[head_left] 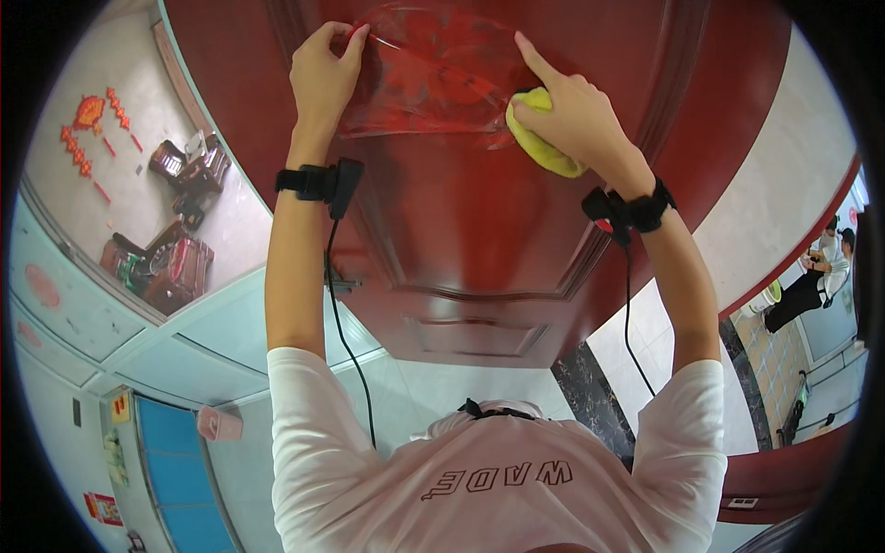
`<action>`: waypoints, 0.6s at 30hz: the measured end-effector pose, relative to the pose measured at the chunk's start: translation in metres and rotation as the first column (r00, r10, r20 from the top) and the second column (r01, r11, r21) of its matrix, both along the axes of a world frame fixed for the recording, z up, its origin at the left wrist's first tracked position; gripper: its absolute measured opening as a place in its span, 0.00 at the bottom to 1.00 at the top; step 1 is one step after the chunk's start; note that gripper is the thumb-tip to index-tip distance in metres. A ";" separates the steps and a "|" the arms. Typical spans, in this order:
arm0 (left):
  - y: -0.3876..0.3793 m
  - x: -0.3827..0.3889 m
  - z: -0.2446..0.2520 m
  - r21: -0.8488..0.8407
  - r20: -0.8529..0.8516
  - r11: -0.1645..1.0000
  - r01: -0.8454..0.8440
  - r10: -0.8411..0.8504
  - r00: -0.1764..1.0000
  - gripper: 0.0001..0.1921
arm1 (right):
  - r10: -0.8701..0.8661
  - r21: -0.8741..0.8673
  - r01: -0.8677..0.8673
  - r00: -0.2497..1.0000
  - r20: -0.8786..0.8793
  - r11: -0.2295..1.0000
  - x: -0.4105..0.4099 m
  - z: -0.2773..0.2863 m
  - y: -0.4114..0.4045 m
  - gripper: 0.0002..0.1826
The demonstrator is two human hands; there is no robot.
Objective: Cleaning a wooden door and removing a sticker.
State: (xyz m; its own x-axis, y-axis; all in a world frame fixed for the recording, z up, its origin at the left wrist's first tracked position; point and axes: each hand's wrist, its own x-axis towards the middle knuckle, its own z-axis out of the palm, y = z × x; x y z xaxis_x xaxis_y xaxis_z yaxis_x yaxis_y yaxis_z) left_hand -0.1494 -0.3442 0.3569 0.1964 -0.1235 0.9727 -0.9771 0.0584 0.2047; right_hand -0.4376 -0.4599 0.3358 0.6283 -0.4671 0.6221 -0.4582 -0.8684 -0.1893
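Note:
A red, partly clear plastic film decal (435, 76) lies against the upper panel of a dark red door (477, 207), its lower edge wrinkled. My left hand (325, 69) pinches the film's upper left part between thumb and fingers. At the film's right side, my right hand (570, 110) holds a folded yellow-green cloth (543, 142) against the door under thumb and palm, with the index finger stretched out and its tip near the film's right edge. Both wrists wear black straps with a small device and a cable.
A door handle (346, 282) juts out below my left forearm. Chairs and a low table (183, 263) show through the window at left. A pink bin (220, 423) stands on the floor. At far right are people (823, 269) near a bucket (762, 298).

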 end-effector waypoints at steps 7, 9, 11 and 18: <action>0.006 0.001 -0.004 0.064 -0.173 0.998 0.013 -0.002 0.985 0.17 | -0.011 -0.023 0.013 0.997 0.080 1.000 0.005 0.015 -0.010 0.43; 0.011 0.001 0.000 0.100 -0.160 0.986 0.136 -0.119 0.980 0.18 | 0.014 -0.014 -0.012 0.992 0.122 1.000 0.002 0.013 -0.008 0.43; 0.011 -0.005 0.010 0.124 -0.007 0.988 0.094 -0.093 0.996 0.19 | 0.040 -0.008 -0.039 0.986 0.164 0.999 -0.002 0.012 -0.001 0.43; 0.000 -0.072 0.058 -0.014 0.749 0.981 -0.191 0.137 0.648 0.13 | 0.205 0.016 -0.212 0.960 0.191 0.977 0.000 0.000 0.012 0.39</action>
